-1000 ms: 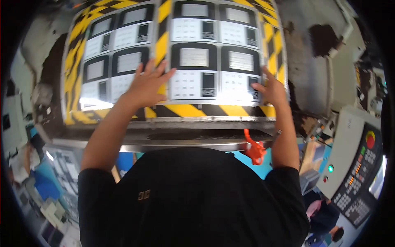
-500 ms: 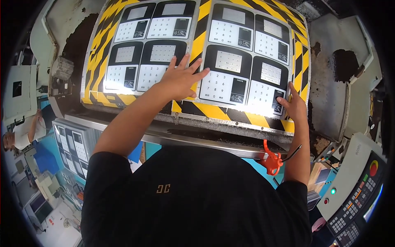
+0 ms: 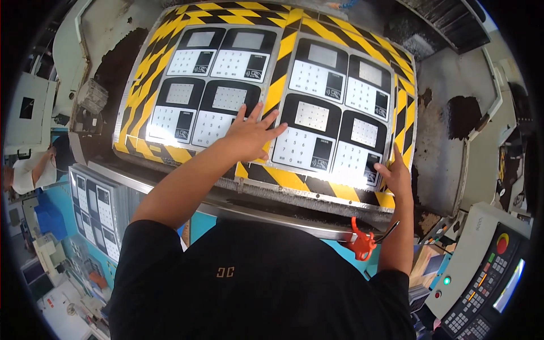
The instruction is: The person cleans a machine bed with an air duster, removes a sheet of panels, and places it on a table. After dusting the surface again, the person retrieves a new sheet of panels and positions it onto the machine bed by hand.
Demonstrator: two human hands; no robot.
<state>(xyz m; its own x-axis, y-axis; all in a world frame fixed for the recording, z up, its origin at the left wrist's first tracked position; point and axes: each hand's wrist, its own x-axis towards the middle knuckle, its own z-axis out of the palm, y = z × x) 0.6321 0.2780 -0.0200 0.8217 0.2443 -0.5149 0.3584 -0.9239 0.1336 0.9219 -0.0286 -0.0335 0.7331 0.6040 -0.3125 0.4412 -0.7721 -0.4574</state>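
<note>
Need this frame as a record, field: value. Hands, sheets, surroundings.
left hand: open, fingers spread, over the sheets' facing edges
right hand: thumb over the right sheet's near right corner, index finger along its right edge
left sheet: four printed keypad panels, two by two
right sheet: same layout
tape: yellow-black stripes, around and between both sheets
orange tool: beside the right forearm
control panel: far right, red button
sheet stack: at left, similar panels
</note>
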